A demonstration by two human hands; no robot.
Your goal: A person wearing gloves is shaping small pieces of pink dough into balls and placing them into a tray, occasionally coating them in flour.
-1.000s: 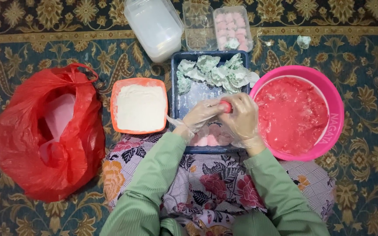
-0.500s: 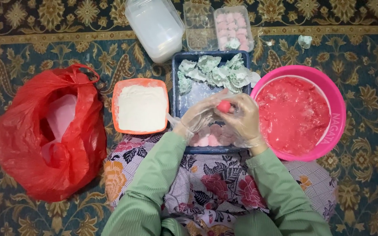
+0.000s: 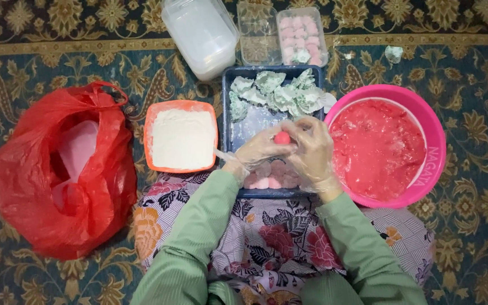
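Both hands gloved in thin clear plastic, meeting over the near half of the blue tray (image 3: 227, 113). Left hand (image 3: 261, 149) and right hand (image 3: 312, 149) closed together around one small pink ball (image 3: 282, 138), fingers clamped on it from both sides. More pale pink balls (image 3: 266, 181) lying in the tray's near end, under the hands. Crumpled green wrappers (image 3: 278, 93) at the tray's far end. Orange tub (image 3: 153, 121) of white flour just beside the tray's left edge. Pink bowl (image 3: 433, 135) of red dough touching its right edge. Red bag (image 3: 46, 186) well apart, on the carpet (image 3: 481, 226) at left.
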